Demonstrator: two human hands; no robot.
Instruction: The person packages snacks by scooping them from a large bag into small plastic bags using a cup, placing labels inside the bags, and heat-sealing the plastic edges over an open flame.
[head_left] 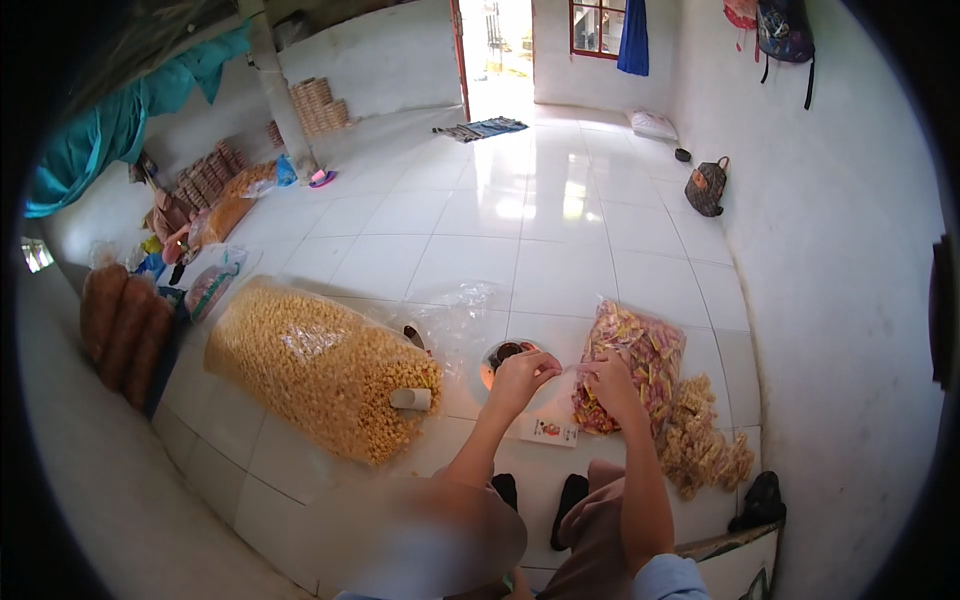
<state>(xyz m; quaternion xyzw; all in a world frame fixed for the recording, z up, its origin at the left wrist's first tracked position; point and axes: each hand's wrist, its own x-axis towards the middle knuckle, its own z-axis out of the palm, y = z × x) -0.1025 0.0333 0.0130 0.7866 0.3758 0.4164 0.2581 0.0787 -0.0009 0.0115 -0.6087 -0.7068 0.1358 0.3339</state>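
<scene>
My left hand (530,374) is closed with the fingertips pinched together, above a round plate (487,372) with a dark object (509,351) on it. Close by on the right, my right hand (608,378) is also pinched, in front of a clear bag of small red and yellow packets (650,350). Something faint and see-through shows between the fingertips, too small to make out. Below the hands lies a white printed packet (550,430). To the left, a large clear sack of yellow puffed snacks (300,345) lies on its side, a white scoop (410,398) at its mouth.
A heap of small filled bags (695,440) lies beside the packet bag, near the right wall. Tall brown-filled sacks (125,325) stand at the left. Another person (172,225) sits by stacked goods at the back left. A backpack (706,188) leans on the right wall.
</scene>
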